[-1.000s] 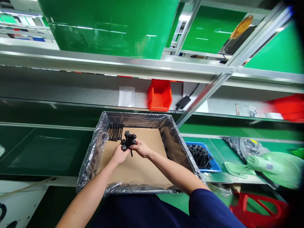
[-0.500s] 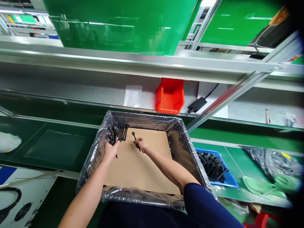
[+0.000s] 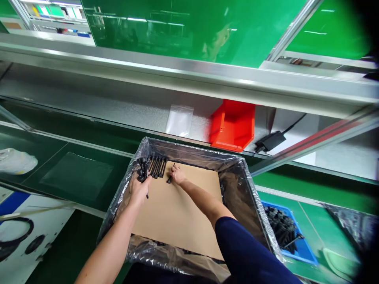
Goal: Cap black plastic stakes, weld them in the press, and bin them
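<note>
My left hand [image 3: 139, 188] is closed round a bunch of black rod-like parts [image 3: 144, 167] with wider heads, at the left side of a box [image 3: 248, 189] lined with clear plastic. In my right hand [image 3: 177, 175] is a single black rod-like part [image 3: 169, 180], low over the brown cardboard sheet [image 3: 177, 213] in the box; my fingers hide its middle. Between the hands, a row of similar black rods [image 3: 158, 166] lies side by side on the sheet along the far left corner.
Right of the box stands a blue tray [image 3: 309, 252] piled with black rods [image 3: 280, 225]. On the shelf behind are a red bin [image 3: 232, 130], a clear plastic bag [image 3: 180, 120] and a black power adapter [image 3: 271, 141]. A metal post [image 3: 314, 138] slants up at right.
My right hand has moved towards the row and lowered; the rod in it has turned so its wide head points towards me. My left hand still holds the bunch. The view has shifted.
</note>
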Tool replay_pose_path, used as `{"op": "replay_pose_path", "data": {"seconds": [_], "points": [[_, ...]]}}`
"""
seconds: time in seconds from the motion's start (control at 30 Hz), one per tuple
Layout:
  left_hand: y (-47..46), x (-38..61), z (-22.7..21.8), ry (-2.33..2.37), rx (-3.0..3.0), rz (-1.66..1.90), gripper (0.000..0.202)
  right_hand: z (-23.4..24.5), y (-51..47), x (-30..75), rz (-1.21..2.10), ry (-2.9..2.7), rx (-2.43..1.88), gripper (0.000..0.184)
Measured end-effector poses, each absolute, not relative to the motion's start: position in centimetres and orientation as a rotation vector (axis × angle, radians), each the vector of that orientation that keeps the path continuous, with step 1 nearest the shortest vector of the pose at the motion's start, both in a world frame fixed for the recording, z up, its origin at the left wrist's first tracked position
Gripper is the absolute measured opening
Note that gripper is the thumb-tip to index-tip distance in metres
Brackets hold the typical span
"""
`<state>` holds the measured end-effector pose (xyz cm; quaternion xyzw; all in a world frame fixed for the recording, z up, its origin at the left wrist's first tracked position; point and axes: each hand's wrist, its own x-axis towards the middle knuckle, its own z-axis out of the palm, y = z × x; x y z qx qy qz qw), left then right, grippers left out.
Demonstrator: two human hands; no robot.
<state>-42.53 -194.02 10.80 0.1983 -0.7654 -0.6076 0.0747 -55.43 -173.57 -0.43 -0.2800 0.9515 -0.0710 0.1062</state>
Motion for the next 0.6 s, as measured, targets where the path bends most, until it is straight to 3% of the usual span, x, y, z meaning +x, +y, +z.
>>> {"op": "replay_pose_path", "data": {"seconds": [0.6], "points": [[-193.9, -42.3, 11.4, -2.375, 0.738, -1.728, 0.035, -2.4, -177.1, -57.7, -0.413, 2.841, -0.439, 0.031]]}}
